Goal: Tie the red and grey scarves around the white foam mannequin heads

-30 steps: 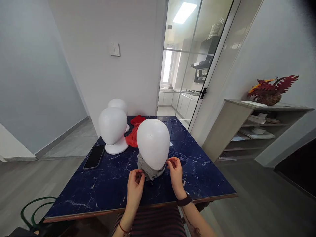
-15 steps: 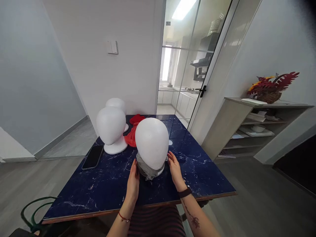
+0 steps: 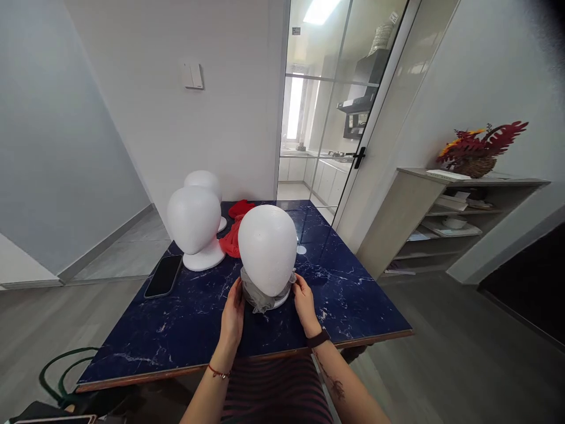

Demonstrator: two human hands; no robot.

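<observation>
A white foam head stands upright near the front edge of the dark blue marbled worktop, about midway along it; a grey cloth is bunched around its neck and hangs over its round base; the left hand lies against the left side of the cloth with its fingers stretched out and loose, closed on nothing; the right hand rests at the right side of the base, its fingers bent in towards the cloth's edge, and whether they pinch it I cannot tell; a thin red bracelet circles the left wrist and a black watch the right.

Behind and to the left, a second white head stands on its base, with a third behind it near the far left corner; a red cloth lies between these and the near head; a dark phone lies flat by the left edge, just beside the second head's base.

Off the worktop, a glass door stands beyond the far edge; to the right, a low shelf unit carries a basket of red leaves.
</observation>
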